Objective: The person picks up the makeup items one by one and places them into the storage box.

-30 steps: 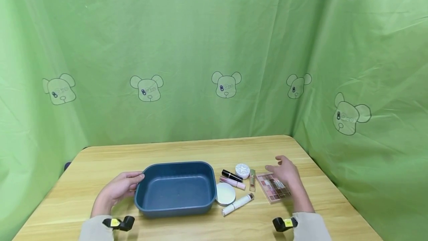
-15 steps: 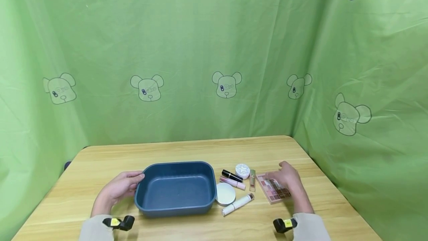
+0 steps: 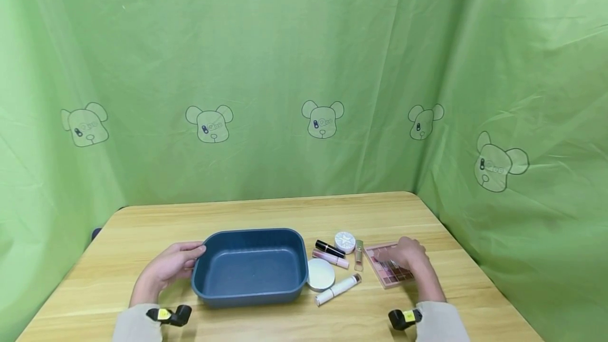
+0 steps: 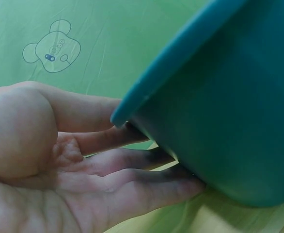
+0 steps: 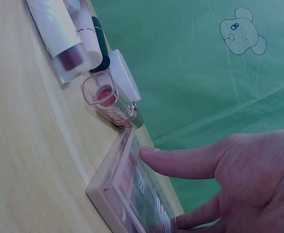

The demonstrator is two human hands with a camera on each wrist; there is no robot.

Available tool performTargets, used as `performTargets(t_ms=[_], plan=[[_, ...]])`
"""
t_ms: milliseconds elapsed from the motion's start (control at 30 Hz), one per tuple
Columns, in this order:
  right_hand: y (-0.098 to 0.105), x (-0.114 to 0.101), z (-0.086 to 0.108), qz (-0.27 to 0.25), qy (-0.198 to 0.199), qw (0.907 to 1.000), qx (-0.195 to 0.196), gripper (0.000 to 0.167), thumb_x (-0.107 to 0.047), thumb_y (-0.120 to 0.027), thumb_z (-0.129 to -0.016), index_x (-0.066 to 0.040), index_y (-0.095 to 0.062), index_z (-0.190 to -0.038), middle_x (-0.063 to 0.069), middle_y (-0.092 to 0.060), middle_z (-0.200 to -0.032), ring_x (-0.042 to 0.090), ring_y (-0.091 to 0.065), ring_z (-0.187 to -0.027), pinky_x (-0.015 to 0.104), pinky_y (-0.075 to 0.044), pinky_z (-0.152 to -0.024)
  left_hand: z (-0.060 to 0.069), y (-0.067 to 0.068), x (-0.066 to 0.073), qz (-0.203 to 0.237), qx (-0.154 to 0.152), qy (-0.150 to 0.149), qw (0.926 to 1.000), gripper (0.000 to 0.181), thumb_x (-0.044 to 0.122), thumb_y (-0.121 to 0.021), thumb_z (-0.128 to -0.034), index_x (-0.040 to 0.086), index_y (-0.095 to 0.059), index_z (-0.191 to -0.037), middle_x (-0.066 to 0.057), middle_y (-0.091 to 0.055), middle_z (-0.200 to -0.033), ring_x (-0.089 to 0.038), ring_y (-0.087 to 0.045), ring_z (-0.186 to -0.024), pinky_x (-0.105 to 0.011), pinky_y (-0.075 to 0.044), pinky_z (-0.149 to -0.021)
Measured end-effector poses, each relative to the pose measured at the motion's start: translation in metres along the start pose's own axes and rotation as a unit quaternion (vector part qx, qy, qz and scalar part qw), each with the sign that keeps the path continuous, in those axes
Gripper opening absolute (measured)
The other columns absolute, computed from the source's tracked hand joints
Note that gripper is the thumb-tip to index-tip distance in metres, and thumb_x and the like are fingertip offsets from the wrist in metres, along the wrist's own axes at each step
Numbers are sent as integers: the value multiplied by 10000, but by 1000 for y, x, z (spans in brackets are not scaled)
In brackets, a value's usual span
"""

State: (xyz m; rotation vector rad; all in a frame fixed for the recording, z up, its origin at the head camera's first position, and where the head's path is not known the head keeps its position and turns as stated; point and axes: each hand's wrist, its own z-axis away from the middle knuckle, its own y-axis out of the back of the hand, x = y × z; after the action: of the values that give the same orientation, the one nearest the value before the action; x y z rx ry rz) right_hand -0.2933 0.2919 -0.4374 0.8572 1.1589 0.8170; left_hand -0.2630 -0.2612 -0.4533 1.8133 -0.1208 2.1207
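My left hand (image 3: 166, 267) holds the left end of a dark blue rectangular bin (image 3: 252, 298). In the left wrist view the thumb lies at the bin's rim (image 4: 154, 80) and the other fingers are against the outer wall from below. Over a pink eyeshadow palette (image 3: 390, 278) with a clear lid is my right hand (image 3: 409, 255). The right wrist view has its thumb (image 5: 181, 162) stretched above the lid and the other fingers at the far edge, partly hidden. Whether the thumb touches the lid I cannot tell. A lipstick (image 3: 359, 255) lies just left of the palette.
Between bin and palette lie a star-marked round compact (image 3: 344, 242), a black tube (image 3: 330, 249), a pink lip gloss tube (image 3: 330, 259), a white round compact (image 3: 320, 275) and a white tube (image 3: 338, 290). Green curtains (image 3: 266, 168) hang behind and beside the wooden table (image 3: 266, 326).
My right hand has lowered toward the palette, its raised fingers coming down over the far edge. The left hand and the bin have stayed in place.
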Motion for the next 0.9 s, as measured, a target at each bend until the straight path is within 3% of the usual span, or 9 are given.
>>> performTargets(t_ms=[300, 467, 900], plan=[[-1, 1, 1, 137, -75, 9999, -7, 796, -471, -793, -797, 226, -566, -1108, 404, -530, -1053, 521, -517, -999, 682, -485, -918, -2, 1, -1, -19, -24, -21, 10000, 636, 220, -480, -1082, -219, -253, -1482, -366, -491, -1444, -420, -600, -1270, -469, -585, -986], [-3, 0, 1, -41, -184, 9998, 41, 784, -424, -797, -808, 239, -545, -1142, 407, -518, -1062, 518, -506, -1005, 667, -479, -928, -2, 1, -2, -18, 14, -11, 10000, 636, 224, -483, -1081, -216, -260, -1481, -364, -490, -1446, -429, -591, -1279, -468, -586, -984], [-4, 2, 0, -192, -240, 9995, 119, 757, -387, -810, -793, 240, -538, -1117, 376, -517, -1027, 485, -501, -977, 657, -474, -921, -2, 2, -2, 1, 70, 61, 10000, 667, 260, -515, -1069, -196, -272, -1490, -341, -513, -1439, -350, -631, -1247, -433, -592, -979]])
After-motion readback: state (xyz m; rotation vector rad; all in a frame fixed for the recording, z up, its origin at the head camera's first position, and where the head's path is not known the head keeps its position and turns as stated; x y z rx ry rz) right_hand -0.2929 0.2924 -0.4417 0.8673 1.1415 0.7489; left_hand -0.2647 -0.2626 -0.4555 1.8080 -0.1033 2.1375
